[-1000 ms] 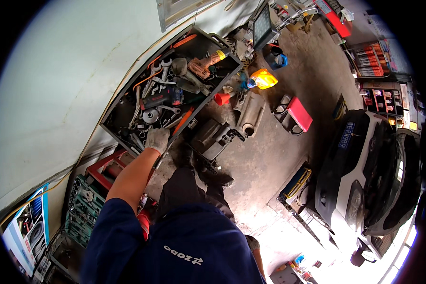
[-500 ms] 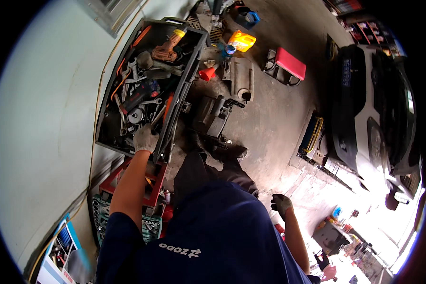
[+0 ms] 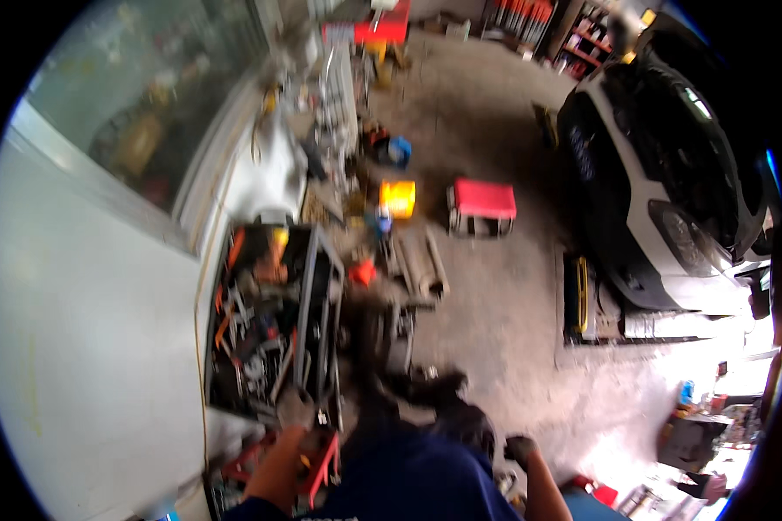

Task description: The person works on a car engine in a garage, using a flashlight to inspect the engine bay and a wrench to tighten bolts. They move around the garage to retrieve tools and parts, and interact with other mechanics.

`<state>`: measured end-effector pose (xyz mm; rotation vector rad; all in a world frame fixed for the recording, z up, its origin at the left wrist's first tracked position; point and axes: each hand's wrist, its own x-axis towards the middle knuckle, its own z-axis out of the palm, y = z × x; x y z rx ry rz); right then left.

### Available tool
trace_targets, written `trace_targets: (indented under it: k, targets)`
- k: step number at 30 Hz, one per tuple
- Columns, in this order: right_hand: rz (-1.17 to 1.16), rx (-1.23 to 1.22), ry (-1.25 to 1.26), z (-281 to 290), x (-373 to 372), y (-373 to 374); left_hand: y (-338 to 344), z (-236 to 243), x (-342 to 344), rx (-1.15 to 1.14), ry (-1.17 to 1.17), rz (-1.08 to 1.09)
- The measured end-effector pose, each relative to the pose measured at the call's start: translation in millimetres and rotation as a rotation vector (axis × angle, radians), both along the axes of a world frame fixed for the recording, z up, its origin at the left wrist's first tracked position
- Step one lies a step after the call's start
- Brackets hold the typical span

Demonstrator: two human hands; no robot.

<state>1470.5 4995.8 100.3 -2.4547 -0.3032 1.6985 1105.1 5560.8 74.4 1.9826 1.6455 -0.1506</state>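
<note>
My left hand (image 3: 295,406), in a pale work glove, is at the near end of a black tool tray (image 3: 311,295). Motion smears its fingers, so whether it holds anything is unclear. Wrenches (image 3: 265,369) and other hand tools lie jumbled in the tray, with a dark red-and-black tool (image 3: 259,337) among them. Toward the tray's far end lies an orange cordless drill (image 3: 274,267) with a yellow collar. My right hand (image 3: 520,448), in a darker glove, hangs low over the floor on the right; blur hides its fingers and any small thing in them.
A red frame (image 3: 323,469) stands below the tray. Ahead are an orange-red funnel (image 3: 362,272), a yellow jug (image 3: 398,199), metal parts (image 3: 419,262) and a red-topped stool (image 3: 484,200). A car (image 3: 639,208) with its hood up stands right. A pale wall (image 3: 104,339) closes the left.
The view has swung up and forward, so the tray and my hands sit lower in it and a window shows at upper left. My left hand remains by the tray's near end.
</note>
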Motion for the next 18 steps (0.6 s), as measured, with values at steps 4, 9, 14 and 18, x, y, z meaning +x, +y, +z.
trace_targets:
  k: [4,9,14,18]
  targets:
    - [-0.899,0.104,0.104,-38.2,11.6,5.6,-31.4,-3.7,-10.9,-0.299,0.092,-0.182]
    - [-1.264,0.165,0.299,-145.0,10.2,-81.0,-45.3,25.6,100.8,-0.44,0.154,-0.37]
    - [-0.68,0.36,-0.046,-170.3,62.5,-228.5,-104.0,-9.4,233.2,-0.407,0.332,-0.487]
    - [-1.321,0.308,0.142,-32.9,116.3,-138.6,-83.2,9.8,265.3,-0.366,0.567,-0.694]
